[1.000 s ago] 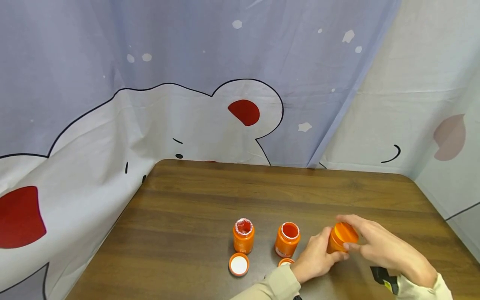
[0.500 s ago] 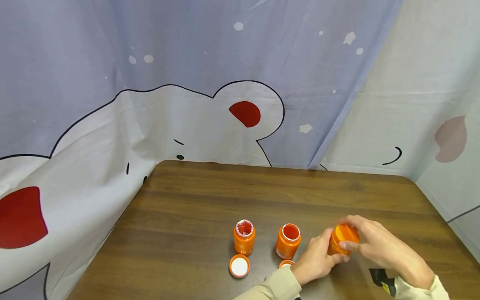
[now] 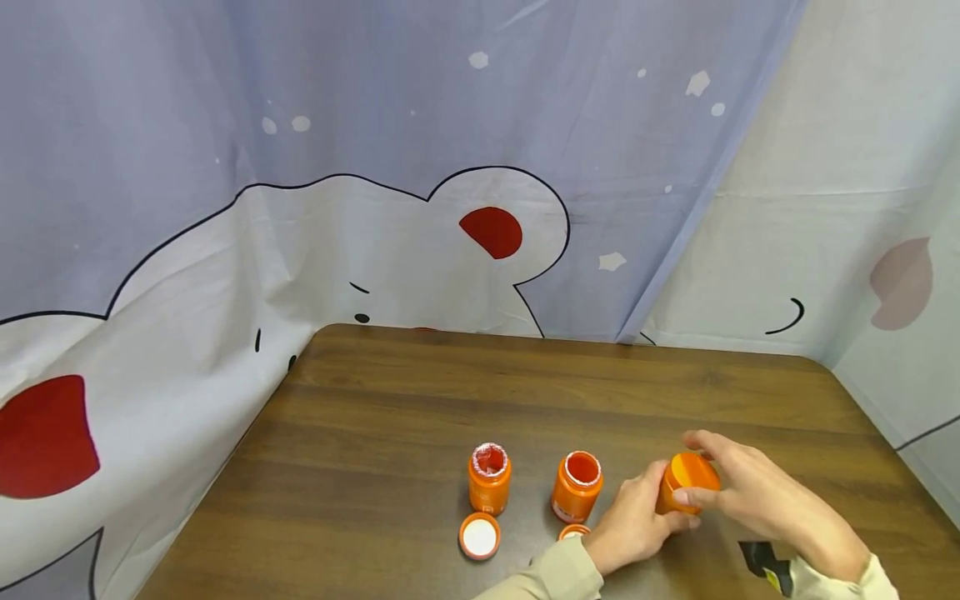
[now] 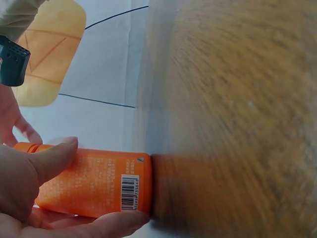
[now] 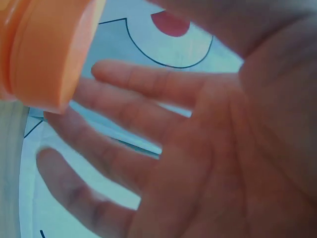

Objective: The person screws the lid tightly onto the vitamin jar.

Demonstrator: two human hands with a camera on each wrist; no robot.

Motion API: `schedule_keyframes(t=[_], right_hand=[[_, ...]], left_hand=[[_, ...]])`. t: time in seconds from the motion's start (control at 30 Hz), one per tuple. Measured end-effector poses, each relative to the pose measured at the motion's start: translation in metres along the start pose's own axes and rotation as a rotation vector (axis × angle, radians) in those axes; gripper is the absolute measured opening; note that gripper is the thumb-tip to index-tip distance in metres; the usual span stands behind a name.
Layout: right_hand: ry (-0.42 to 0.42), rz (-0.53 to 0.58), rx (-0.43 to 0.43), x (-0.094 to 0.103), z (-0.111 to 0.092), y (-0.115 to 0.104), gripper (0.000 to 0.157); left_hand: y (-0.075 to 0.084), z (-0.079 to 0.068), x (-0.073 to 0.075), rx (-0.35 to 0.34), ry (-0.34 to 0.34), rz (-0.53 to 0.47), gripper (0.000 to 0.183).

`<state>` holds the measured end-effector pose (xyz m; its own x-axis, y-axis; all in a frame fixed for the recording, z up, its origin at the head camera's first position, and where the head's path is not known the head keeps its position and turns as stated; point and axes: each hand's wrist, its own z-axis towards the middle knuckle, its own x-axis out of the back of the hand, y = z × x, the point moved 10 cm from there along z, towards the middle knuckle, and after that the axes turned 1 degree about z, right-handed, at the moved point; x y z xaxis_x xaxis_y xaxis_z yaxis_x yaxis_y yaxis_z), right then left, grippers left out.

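Observation:
My left hand [image 3: 633, 518] grips the body of an orange plastic bottle [image 4: 94, 181], which stands upright on the table with a barcode label on its side. Its orange screw lid [image 3: 692, 473] is on top. My right hand [image 3: 772, 500] is at that lid, thumb on the near side and fingers at the far side. In the right wrist view the fingers [image 5: 119, 109] spread fairly straight beside the lid, and the thumb tip is out of sight. Left of my hands stand two uncapped orange bottles, one in the middle [image 3: 576, 497] and one farther left [image 3: 488, 490], both with foil scraps round their mouths.
An orange lid [image 3: 479, 537] with a white inside lies upturned before the leftmost bottle. Another lid [image 3: 573, 531] is partly hidden by my left sleeve. The brown wooden table [image 3: 360, 467] ends at a printed curtain [image 3: 337, 250].
My right thumb has slid leftward along the near side of the lid. The left hand keeps its hold on the bottle. The view has tilted slightly.

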<state>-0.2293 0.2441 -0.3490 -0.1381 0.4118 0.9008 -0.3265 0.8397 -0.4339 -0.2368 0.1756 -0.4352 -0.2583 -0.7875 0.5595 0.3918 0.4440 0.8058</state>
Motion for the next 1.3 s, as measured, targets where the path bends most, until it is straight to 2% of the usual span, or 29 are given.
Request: schedule_keyframes(t=[0.1, 0.37, 0.6, 1.1, 1.3], right_hand=[[-0.006, 0.001, 0.025, 0.001, -0.003, -0.002, 0.068], [-0.056, 0.050, 0.078, 0.000, -0.006, 0.003, 0.064], [-0.042, 0.023, 0.107, 0.000, -0.007, 0.001, 0.062], [0.008, -0.015, 0.073, 0.001, -0.001, 0.006, 0.058], [0.014, 0.010, 0.036, 0.001, 0.002, 0.008, 0.058]], left_hand=[[0.000, 0.000, 0.000, -0.010, 0.004, 0.006, 0.050], [0.000, -0.001, 0.000, -0.005, 0.009, 0.010, 0.051], [-0.001, 0.000, -0.001, 0.008, 0.002, 0.016, 0.051], [0.000, -0.001, -0.001, -0.023, -0.001, 0.012, 0.054], [0.001, 0.000, 0.000, -0.026, 0.007, 0.011, 0.054]])
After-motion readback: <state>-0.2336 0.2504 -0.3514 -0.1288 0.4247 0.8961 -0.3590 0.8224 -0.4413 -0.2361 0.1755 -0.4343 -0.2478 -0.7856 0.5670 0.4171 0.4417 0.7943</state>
